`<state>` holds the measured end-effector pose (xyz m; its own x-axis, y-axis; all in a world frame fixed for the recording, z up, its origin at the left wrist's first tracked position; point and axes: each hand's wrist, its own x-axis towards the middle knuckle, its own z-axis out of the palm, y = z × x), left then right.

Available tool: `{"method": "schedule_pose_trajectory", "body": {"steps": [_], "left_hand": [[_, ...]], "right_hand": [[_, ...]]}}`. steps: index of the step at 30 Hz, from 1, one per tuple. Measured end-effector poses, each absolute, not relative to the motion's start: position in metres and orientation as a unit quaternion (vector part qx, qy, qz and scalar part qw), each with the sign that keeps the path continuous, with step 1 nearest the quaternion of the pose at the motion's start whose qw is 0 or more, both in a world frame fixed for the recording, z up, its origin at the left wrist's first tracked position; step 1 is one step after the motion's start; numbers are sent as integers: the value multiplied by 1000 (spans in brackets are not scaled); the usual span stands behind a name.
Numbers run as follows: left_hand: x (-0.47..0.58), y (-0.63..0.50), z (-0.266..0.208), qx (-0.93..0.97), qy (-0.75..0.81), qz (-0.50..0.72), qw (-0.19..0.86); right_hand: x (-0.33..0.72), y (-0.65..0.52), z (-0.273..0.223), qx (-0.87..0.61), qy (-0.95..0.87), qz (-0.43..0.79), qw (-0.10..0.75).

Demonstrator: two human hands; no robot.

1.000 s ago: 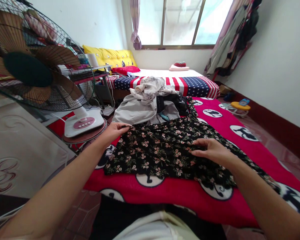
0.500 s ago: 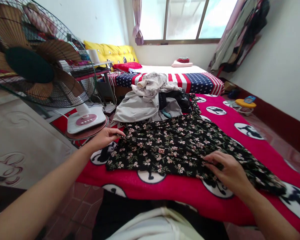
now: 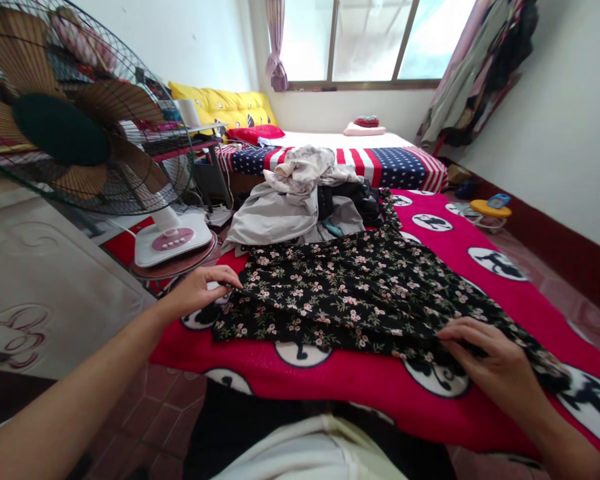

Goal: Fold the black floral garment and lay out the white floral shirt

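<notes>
Spread out in front of me is a black floral garment (image 3: 340, 287) with small pink flowers and green leaves. It lies on a red blanket (image 3: 300, 387) with white round patches. My left hand (image 3: 207, 291) pinches the garment at its left edge, thumb and finger closed on the cloth. On the right, my right hand (image 3: 490, 353) is closed on a fold of the same cloth near its front edge. Creases run across the fabric between the two hands. A narrower strip of the garment reaches back along the right side of a clothes pile.
Behind the garment rises a pile of grey, white and black clothes (image 3: 285, 207). A caged electric fan (image 3: 60, 130) stands close on my left, its base (image 3: 173, 240) on a round stool. A yellow stool (image 3: 490, 209) is at the far right, below hanging clothes (image 3: 480, 73).
My right hand has moved right and slightly nearer to me with the cloth. My left hand has shifted a little left and down. The garment's front part is drawn into longer creases.
</notes>
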<state>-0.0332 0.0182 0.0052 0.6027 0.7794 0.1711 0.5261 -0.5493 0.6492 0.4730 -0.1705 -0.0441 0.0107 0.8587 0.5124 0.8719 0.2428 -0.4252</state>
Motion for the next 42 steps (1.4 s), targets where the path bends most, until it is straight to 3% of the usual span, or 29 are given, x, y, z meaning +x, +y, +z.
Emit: {"method": "schedule_pose_trajectory", "body": {"steps": [7, 17, 24, 35, 39, 42], "left_hand": [[-33, 5, 3, 897, 351, 164, 212], [-37, 20, 0, 916, 337, 83, 200], [19, 25, -4, 895, 327, 204, 227], [196, -32, -26, 918, 98, 240, 301], [238, -34, -32, 916, 83, 261, 291], [251, -34, -40, 922, 100, 267, 261]], "right_hand": [[483, -181, -56, -617, -701, -20, 358], [466, -192, -30, -620, -713, -1, 326], [484, -184, -19, -701, -593, -20, 395], [537, -178, -16, -740, -593, -4, 319], [546, -179, -25, -771, -566, 33, 290], [550, -186, -31, -764, -559, 32, 322]]}}
